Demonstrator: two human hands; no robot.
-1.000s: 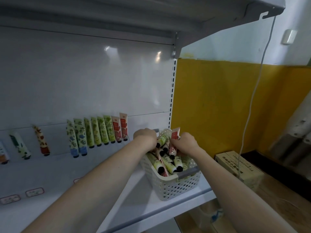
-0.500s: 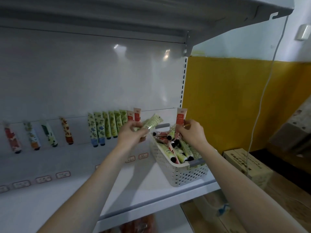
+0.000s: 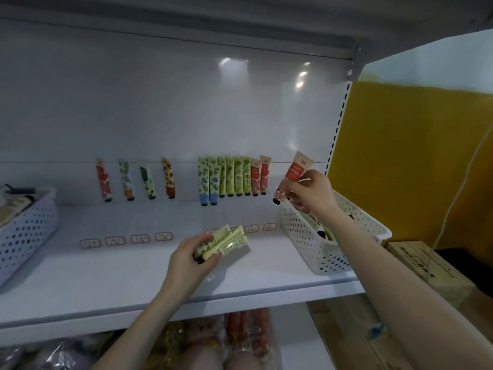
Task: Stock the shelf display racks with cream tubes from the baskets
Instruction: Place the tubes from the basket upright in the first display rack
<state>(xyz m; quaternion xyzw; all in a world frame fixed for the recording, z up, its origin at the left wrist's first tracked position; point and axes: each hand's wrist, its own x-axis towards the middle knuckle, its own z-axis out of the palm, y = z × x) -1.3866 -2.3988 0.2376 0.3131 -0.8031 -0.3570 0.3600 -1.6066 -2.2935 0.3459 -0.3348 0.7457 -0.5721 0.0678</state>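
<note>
My left hand (image 3: 190,259) holds two pale green cream tubes (image 3: 223,243) low over the white shelf (image 3: 106,279). Near the back wall, my right hand (image 3: 309,192) grips a red-and-pink cream tube (image 3: 293,173), cap down, just right of the standing row of tubes (image 3: 232,180). That row has blue-green, green and red tubes leaning on the back panel, with four single tubes (image 3: 136,181) further left. Under my right wrist stands a white perforated basket (image 3: 306,236) holding more tubes.
A second perforated basket (image 3: 24,231) with tubes sits at the shelf's left end. Small price labels (image 3: 125,240) lie along the shelf. A cardboard box (image 3: 426,268) rests on the floor at right by the yellow wall. Packaged goods fill the shelf below.
Both hands have left the basket. The left hand has dropped down and left with green tubes; the right hand has lifted the red tube toward the row's right end. My view has swung left.
</note>
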